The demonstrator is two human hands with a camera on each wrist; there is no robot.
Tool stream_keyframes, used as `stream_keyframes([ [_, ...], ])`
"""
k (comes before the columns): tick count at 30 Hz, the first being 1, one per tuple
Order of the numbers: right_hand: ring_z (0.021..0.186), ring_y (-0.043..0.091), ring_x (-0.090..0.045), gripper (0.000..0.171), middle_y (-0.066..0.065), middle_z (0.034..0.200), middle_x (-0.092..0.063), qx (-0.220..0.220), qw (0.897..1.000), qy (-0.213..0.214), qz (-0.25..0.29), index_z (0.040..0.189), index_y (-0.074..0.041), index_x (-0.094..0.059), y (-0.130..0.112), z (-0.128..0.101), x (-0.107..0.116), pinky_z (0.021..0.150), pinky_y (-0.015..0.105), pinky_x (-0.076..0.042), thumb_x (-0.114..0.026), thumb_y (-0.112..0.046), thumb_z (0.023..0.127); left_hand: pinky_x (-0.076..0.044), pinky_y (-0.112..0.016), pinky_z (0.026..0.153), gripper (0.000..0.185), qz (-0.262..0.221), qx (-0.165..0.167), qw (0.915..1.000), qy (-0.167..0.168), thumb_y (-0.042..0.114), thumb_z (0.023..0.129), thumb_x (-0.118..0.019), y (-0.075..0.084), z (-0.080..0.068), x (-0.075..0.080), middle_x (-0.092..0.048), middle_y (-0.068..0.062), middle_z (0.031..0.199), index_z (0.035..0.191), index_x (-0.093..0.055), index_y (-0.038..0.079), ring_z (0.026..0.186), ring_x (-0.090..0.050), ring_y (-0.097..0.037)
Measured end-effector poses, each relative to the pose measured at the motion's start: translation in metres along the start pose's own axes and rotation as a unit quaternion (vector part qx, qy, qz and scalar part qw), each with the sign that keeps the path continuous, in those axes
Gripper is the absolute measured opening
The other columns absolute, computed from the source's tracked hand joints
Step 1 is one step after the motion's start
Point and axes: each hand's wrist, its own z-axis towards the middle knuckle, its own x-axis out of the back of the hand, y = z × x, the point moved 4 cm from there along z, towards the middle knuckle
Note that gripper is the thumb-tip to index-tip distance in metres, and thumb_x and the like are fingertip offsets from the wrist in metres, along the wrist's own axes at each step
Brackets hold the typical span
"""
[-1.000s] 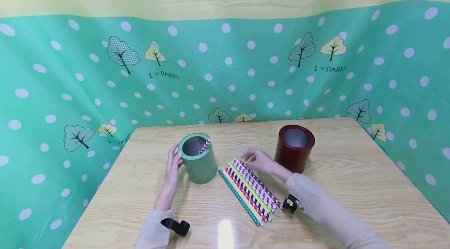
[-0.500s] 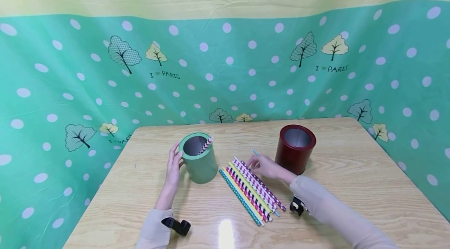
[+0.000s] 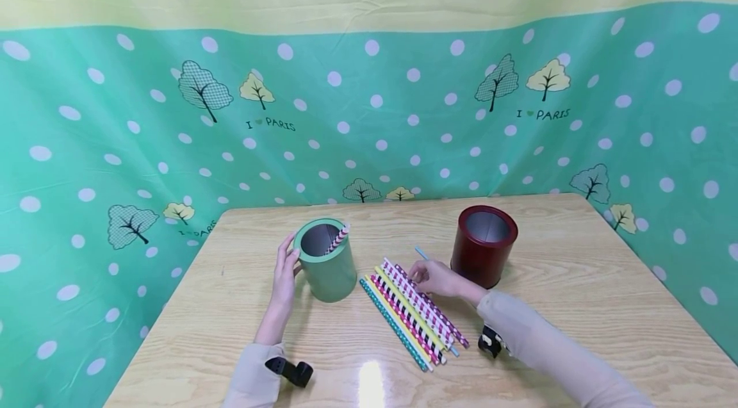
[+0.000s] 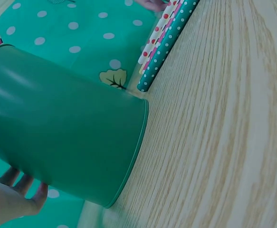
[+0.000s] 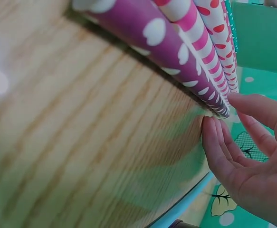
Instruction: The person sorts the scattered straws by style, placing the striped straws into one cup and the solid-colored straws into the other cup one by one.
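My left hand (image 3: 284, 270) holds the left side of a green can (image 3: 330, 278), thumb at the rim and fingertips against the wall. A pink-and-white striped paper straw (image 3: 339, 238) leans inside that can. Several patterned paper straws lie side by side on the table, among them a teal dotted straw (image 4: 169, 50) and a yellow straw (image 3: 403, 299). At the row's right edge lies a purple straw with white hearts (image 5: 152, 35). My right hand (image 3: 435, 278) reaches over its far part, thumb tip right at the straws and loosely bent fingers low beside the purple one, a gap showing between.
A dark red can (image 3: 484, 248) stands behind my right hand, no straw showing above its rim. Beside it, partly hidden by the hand, lies a light blue straw (image 3: 421, 253). The wooden table (image 3: 230, 305) ends at a green dotted curtain (image 3: 375, 120).
My right hand has moved slightly right and toward me, down to the purple straw, and the light blue straw has come into sight behind it. My left hand and the green can have stayed put.
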Motion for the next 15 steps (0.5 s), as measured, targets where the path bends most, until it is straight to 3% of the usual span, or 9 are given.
stream_keyframes([
  [8,0.071,0.016,-0.048,0.019,0.008,0.083,-0.056,0.021,1.000,-0.002,0.001,0.097,0.001,-0.059,0.0032,0.0011,-0.0021,0.058,0.022,-0.040,-0.060,0.002,0.078,-0.029,-0.039,0.090,0.043,-0.005,-0.004,1.0000,-0.003,0.020,0.095,-0.033,0.0023,-0.0014,-0.0012,-0.035,-0.013,0.132,0.136,-0.029,0.010,0.104,-0.036,-0.010],
  [15,0.070,0.015,-0.049,0.018,0.008,0.079,-0.057,0.025,1.000,0.002,-0.006,0.094,0.001,-0.060,0.0045,0.0012,-0.0036,0.059,0.021,-0.041,-0.060,0.003,0.076,-0.029,-0.039,0.090,0.042,0.001,-0.006,1.0000,-0.001,0.020,0.095,-0.033,0.0018,-0.0012,-0.0002,-0.035,-0.012,0.132,0.136,-0.030,0.010,0.103,-0.040,-0.009],
])
